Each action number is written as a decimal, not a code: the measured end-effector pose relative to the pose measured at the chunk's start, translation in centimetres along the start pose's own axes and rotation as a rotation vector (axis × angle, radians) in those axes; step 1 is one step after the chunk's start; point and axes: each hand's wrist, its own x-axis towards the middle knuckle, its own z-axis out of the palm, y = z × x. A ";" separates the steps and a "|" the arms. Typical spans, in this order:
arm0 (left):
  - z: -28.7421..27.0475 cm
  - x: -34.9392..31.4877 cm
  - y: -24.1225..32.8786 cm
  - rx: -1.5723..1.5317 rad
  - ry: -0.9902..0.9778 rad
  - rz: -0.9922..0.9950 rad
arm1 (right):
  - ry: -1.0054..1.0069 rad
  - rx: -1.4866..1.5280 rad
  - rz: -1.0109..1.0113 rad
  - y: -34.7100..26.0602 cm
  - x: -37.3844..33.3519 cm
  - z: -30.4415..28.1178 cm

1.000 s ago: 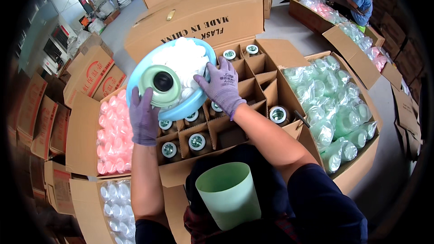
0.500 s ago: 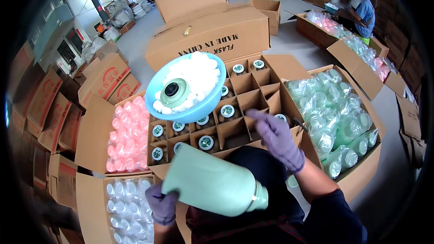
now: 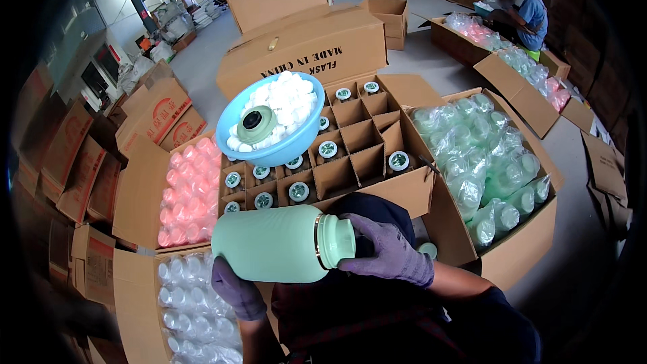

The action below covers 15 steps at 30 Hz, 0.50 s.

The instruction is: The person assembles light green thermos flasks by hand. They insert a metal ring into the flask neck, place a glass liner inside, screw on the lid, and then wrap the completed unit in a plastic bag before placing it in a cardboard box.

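From my remote seat I see the pale green flask body (image 3: 266,243) lying sideways in the air above the lap, its neck pointing right, a thin shiny ring around the base of that neck. My left hand (image 3: 237,291), in a purple work glove, supports the lower left end; its fingers press against the body, though I cannot tell how they lie where the flask hides them. My right hand (image 3: 391,254), gloved alike, pinches the open neck, fingers at the upper rim and the lower edge of the mouth between them and the hand's other side. Just beyond the flask stands a divided carton (image 3: 387,195), some cells holding bottles (image 3: 298,192) with white-rimmed tops. A light blue basin (image 3: 275,156) rests over its left part, heaped with white rounded pieces (image 3: 291,100) and a green, black-centred round part (image 3: 259,128). To the left I have pink wrapped pieces (image 3: 191,189) and clear ones (image 3: 195,296); to the right, green bagged pieces (image 3: 492,155).
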 end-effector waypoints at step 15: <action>-1.9 -0.2 -7.4 -0.735 -0.438 -0.310 | 0.150 0.025 0.105 3.6 -1.7 1.9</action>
